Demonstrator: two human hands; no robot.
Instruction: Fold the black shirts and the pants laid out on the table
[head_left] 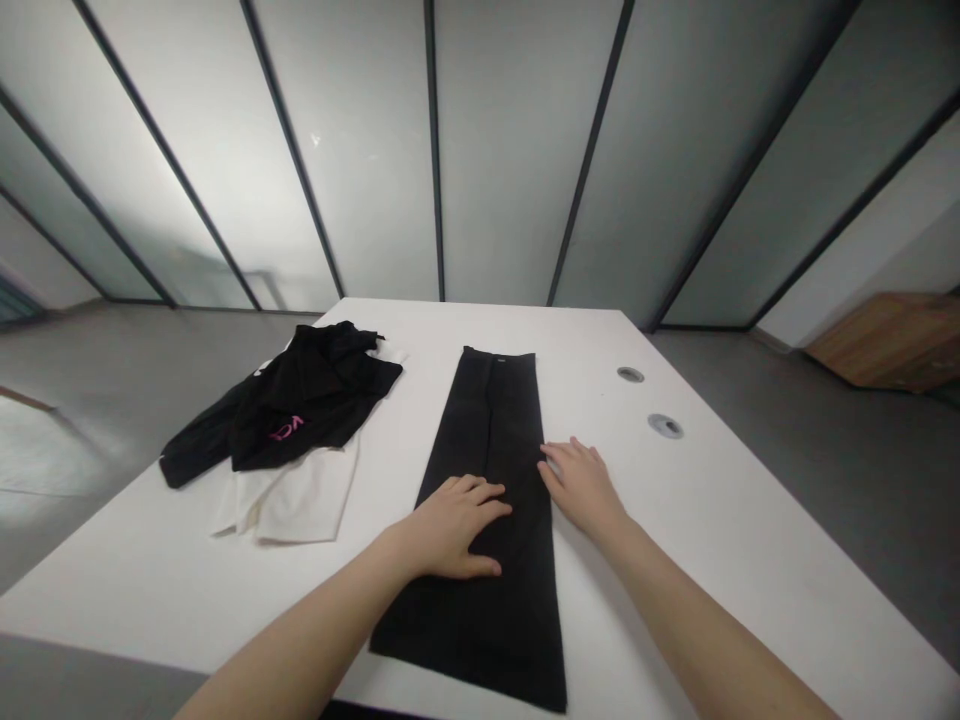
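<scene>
A pair of black trousers [510, 610] lies lengthwise before me, one leg over the other, with the waistband at the far end and the hems near the table's front edge. My left hand [456, 527] rests flat on the middle of the trousers, fingers spread and pointing right. At their right edge is my right hand [581, 485], its fingers stretched out and the fingertips touching the cloth. Neither hand grips anything. The trousers look mostly smooth, with a long fold line running down from the waistband.
On the left of the white table [637, 620] lies a loose heap: a black garment [300, 400] with pink lettering over a white garment [307, 500]. Two round grommets [665, 426] are set in the tabletop at right. Frosted glass panels stand behind; a wooden cabinet [892, 340] is far right.
</scene>
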